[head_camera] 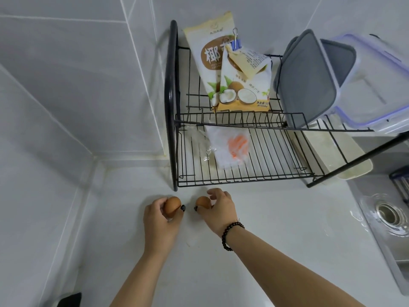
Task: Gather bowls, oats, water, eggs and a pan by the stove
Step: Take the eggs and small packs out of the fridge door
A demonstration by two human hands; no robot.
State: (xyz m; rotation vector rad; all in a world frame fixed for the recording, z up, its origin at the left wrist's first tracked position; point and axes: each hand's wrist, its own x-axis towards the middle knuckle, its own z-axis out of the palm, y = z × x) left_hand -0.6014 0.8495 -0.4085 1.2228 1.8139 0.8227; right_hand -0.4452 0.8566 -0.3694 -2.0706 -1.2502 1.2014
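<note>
Now each hand, left hand point(158, 220) and right hand point(221, 209), holds one egg: left egg point(172, 206), right egg point(203, 202).

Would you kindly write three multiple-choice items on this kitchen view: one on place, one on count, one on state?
1. Where do the coconut packets stand?
A. on the dish rack's upper shelf
B. in the sink
C. on the countertop

2. How many eggs show?
A. one
B. two
C. four

3. What is the left hand doing?
A. lying flat
B. gripping the rack
C. holding an egg

Answers: 1 A, they lean behind the upper wires. 2 B, left egg and right egg. 3 C, fingers curl round it; the right hand does likewise.
</note>
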